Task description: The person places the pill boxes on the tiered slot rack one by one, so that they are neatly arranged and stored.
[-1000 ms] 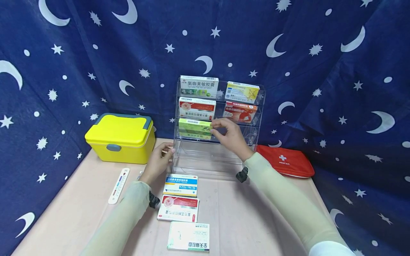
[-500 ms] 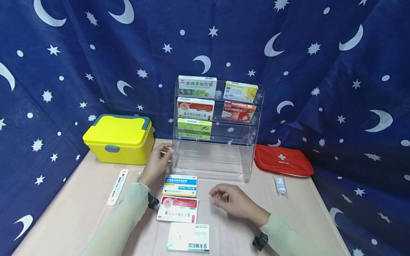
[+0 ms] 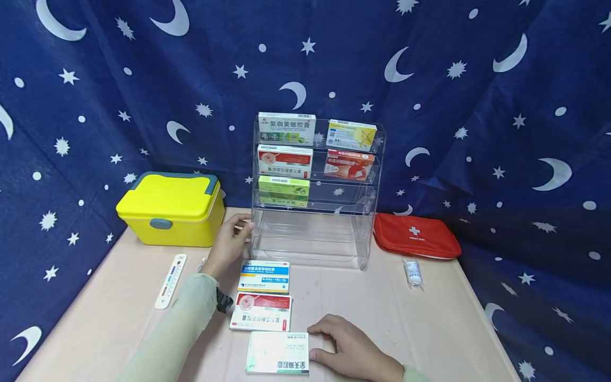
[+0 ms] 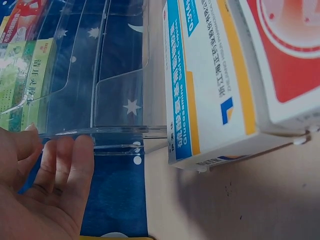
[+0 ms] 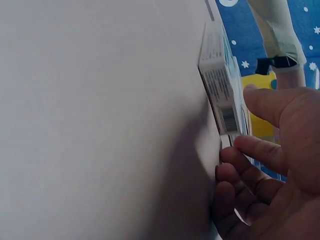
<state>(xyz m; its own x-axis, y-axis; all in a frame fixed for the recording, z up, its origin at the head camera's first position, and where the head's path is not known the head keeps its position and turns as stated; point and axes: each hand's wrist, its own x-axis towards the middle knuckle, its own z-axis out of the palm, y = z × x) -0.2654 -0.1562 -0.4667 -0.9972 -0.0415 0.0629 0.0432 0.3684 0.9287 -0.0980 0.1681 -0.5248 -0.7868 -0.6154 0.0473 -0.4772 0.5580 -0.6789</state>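
In the head view a clear tiered display rack (image 3: 310,249) stands mid-table. My left hand (image 3: 229,243) touches its left side wall with the fingertips, as the left wrist view also shows. A white-and-green medicine box (image 3: 278,353) lies flat near the front. My right hand (image 3: 350,347) is at its right end, thumb and fingers parted around the corner; the right wrist view shows that box's end (image 5: 222,95) close to the thumb and fingertips. Behind it lie a red-and-white medicine box (image 3: 261,312) and a blue-and-white medicine box (image 3: 264,276).
Upper rack tiers hold several boxes, among them a green box (image 3: 284,191) and a red box (image 3: 349,165). A yellow case (image 3: 169,207) and a thermometer card (image 3: 170,281) are at left. On the right lie a red first-aid pouch (image 3: 415,236) and a wrapped bandage roll (image 3: 413,274).
My right hand has left the green box on the rack's third tier and come down and forward to the white-and-green box. My left hand has stayed at the rack's side.
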